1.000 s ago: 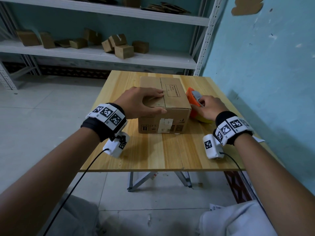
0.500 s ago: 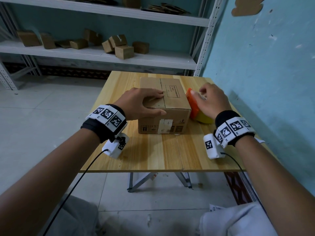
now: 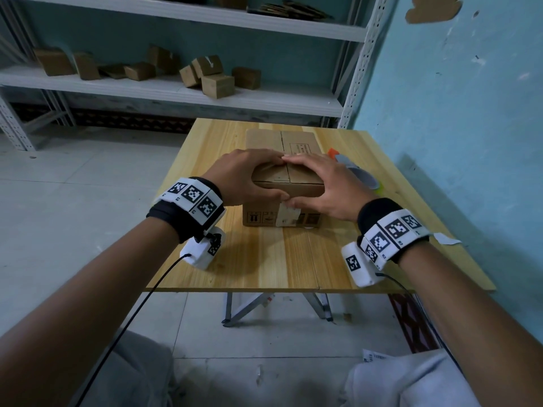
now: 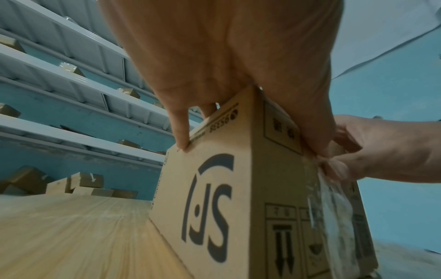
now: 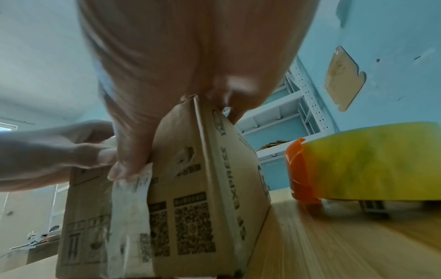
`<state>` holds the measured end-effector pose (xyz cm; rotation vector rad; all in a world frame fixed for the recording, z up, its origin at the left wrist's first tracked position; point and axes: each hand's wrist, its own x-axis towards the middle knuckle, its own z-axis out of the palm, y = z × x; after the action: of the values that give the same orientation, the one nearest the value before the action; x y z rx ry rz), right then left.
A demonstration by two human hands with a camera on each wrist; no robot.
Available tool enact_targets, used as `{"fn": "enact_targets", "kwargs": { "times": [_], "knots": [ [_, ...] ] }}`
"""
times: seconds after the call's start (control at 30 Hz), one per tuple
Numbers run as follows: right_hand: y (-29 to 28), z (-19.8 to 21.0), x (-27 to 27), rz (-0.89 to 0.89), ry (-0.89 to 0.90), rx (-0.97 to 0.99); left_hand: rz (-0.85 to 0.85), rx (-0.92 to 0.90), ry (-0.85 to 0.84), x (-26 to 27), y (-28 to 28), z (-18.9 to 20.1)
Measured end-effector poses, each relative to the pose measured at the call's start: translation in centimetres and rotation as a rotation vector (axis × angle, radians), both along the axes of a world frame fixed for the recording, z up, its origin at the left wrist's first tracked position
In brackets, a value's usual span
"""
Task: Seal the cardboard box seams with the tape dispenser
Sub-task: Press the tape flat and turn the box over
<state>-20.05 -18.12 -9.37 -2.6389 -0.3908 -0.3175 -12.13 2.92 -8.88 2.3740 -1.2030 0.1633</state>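
Note:
A brown cardboard box point(image 3: 296, 142) stands mid-table, its top flaps closed along a centre seam. My left hand point(image 3: 244, 183) grips its near left top corner, fingers on the lid and thumb on the front face. My right hand point(image 3: 320, 186) grips the near right corner the same way, its thumb by a strip of clear tape point(image 5: 128, 203) on the front face. The two hands' fingertips meet at the seam. The orange and yellow tape dispenser point(image 3: 355, 171) lies on the table just right of the box, untouched. The left wrist view shows the box point(image 4: 210, 198) from its left side.
The wooden table point(image 3: 293, 259) ends close in front of me, and a blue wall point(image 3: 455, 127) runs along its right side. A metal shelf rack point(image 3: 176, 92) with several small cartons stands behind. A paper scrap point(image 3: 445, 238) lies at the table's right edge.
My right hand let go of the tape dispenser and moved left onto the near right corner of the box. The left hand stayed on the box.

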Motion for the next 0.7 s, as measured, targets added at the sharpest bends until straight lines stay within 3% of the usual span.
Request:
{"fn": "enact_targets", "kwargs": {
  "times": [0.27,0.37,0.53,0.63,0.7],
  "knots": [
    [0.1,0.0,0.0,0.001,0.022,-0.047,-0.005,0.046,-0.044,0.1,-0.1,-0.2],
    [-0.3,1.4,-0.6,-0.010,0.128,0.056,-0.010,0.123,-0.034,0.0,0.1,0.2],
    [-3.2,2.5,-0.3,-0.357,-0.078,0.406,-0.021,-0.027,0.249,-0.5,0.1,1.3],
    [-5.5,1.6,0.2,-0.606,-0.064,0.289,0.010,-0.143,0.249,-0.5,0.2,1.3],
    [-6.1,0.7,0.5,-0.647,0.026,0.143,0.057,-0.175,0.238,0.0,0.3,1.2]
  ]
}}
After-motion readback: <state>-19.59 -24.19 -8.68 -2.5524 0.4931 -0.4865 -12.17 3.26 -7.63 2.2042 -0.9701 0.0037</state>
